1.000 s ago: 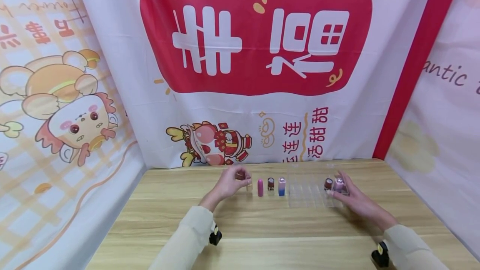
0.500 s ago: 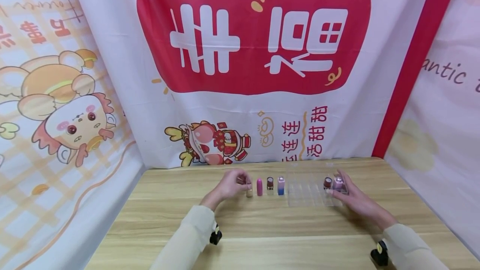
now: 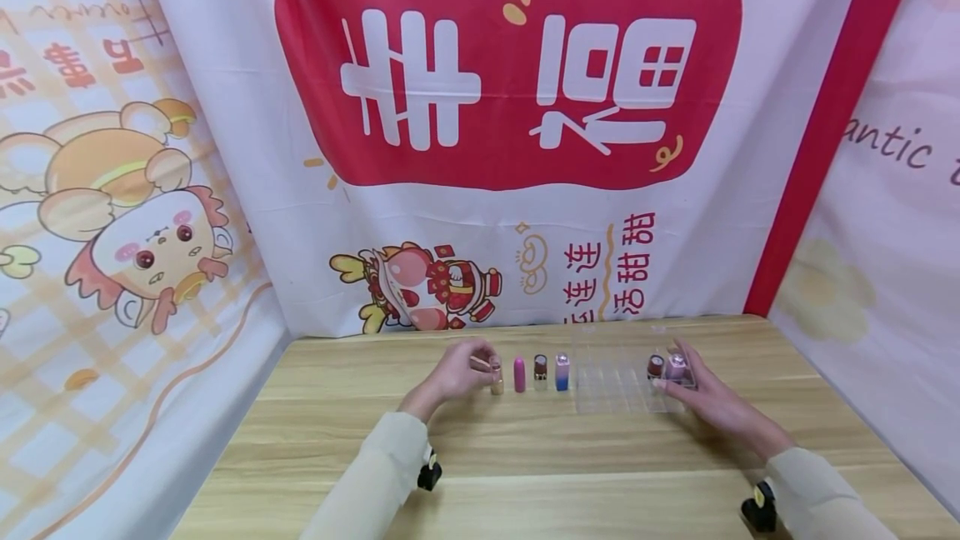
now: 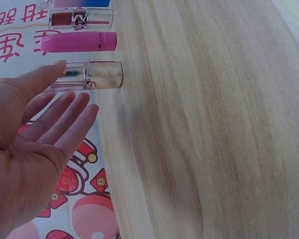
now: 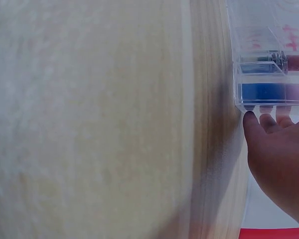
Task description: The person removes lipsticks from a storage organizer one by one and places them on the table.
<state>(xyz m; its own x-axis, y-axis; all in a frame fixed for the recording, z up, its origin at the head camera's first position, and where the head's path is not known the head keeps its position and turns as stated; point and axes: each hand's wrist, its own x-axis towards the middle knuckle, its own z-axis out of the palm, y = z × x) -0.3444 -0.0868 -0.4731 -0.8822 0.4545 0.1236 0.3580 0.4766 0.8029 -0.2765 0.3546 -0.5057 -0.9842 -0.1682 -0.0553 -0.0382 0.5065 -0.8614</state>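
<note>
The clear-and-gold tube (image 3: 497,382) is being pinched near its top by the left hand (image 3: 459,369), with the thumb laid along 1 side of the tube and the forefinger partly hidden behind it. The other 3 fingers of this hand are being held loosely extended, apart from the tube. The tube is standing upright on the wooden table (image 3: 525,448), at the left end of a row of 4. Beside it, 3 more are being lined up upright without touching: a pink tube (image 3: 519,375), a dark-capped clear tube (image 3: 540,373) and a pink-and-blue tube (image 3: 562,375), the last being placed just beside the clear case (image 3: 611,390).

The right end of that case is being gripped by the right hand (image 3: 716,398), whose thumb is resting on the near side while the fingers are being seen through the plastic. In the compartments at this end, 2 tubes are being held side by side: a dark-red-topped tube (image 3: 656,367) and, nearest the hand, a pink-topped blue tube (image 3: 677,367).

Black devices (image 3: 430,472) are being worn at both wrists, by the pale sleeves (image 3: 367,473). Behind the table, a white cloth (image 3: 300,273) with a large red panel (image 3: 510,161) is hanging.
</note>
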